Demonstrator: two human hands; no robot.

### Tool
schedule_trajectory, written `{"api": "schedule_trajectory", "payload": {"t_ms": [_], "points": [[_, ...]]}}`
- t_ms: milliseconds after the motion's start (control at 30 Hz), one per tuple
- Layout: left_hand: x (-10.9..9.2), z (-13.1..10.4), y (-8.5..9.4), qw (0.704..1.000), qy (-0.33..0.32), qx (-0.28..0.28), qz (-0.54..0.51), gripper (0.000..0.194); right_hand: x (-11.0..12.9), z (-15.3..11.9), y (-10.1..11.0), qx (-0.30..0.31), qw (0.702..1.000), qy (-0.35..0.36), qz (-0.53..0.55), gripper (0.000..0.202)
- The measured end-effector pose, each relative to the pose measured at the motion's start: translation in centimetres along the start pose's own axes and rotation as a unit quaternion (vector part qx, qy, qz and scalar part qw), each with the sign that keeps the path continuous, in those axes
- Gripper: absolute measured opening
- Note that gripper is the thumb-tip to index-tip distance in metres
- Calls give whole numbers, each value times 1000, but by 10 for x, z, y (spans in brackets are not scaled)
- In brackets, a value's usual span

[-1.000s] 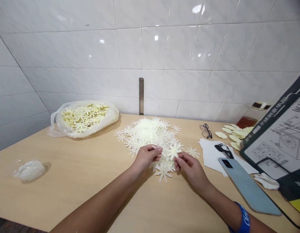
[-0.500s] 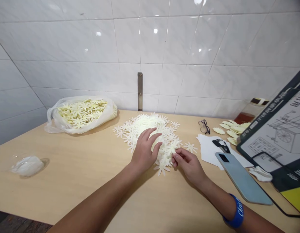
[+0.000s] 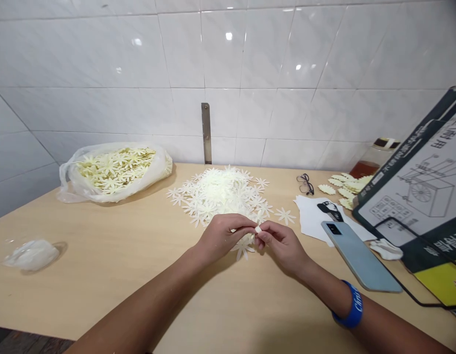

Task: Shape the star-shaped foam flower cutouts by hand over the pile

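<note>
A pile of pale cream flower-shaped cutouts (image 3: 220,189) lies at the middle of the table. At the near side of the pile my left hand (image 3: 223,237) and my right hand (image 3: 281,242) meet, both closed with fingertips pinched. Between them sits a small whitish flower cutout (image 3: 258,228), mostly covered by the fingers, so its full outline is hidden. One loose flower cutout (image 3: 244,246) rests on the table just below the hands. Another single cutout (image 3: 285,216) lies right of the pile, apart from it.
At the left is a plastic bag (image 3: 159,169) full of yellowish flower cutouts, with a small clear bag (image 3: 32,254) nearer. To the right lie glasses (image 3: 305,184), white paper (image 3: 305,216), a phone (image 3: 362,258), oval cutouts (image 3: 348,187), a jar (image 3: 371,157) and a leaning box (image 3: 415,196).
My left hand has come down from over the pile, its spread fingers closing against the piece in my right hand. The whole view has shifted slightly.
</note>
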State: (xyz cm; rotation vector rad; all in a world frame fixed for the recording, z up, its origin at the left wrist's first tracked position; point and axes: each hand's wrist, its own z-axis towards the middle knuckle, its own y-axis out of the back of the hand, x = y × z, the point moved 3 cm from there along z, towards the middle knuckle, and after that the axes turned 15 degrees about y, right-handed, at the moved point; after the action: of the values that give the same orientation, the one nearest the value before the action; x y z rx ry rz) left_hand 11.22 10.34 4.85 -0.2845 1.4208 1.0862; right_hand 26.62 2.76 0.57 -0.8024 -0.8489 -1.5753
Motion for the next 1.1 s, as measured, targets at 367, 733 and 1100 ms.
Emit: {"api": "schedule_trajectory", "payload": {"t_ms": [367, 733, 1100], "points": [[7, 2, -4, 997, 64, -5, -53, 15, 0, 0, -3, -8, 997, -28, 65, 29], [3, -1, -8, 995, 58, 2, -76, 16, 5, 3, 0, -3, 1000, -4, 2, 28], [13, 7, -10, 924, 273, 25, -266, 16, 2, 3, 2, -15, 999, -27, -9, 29]]}}
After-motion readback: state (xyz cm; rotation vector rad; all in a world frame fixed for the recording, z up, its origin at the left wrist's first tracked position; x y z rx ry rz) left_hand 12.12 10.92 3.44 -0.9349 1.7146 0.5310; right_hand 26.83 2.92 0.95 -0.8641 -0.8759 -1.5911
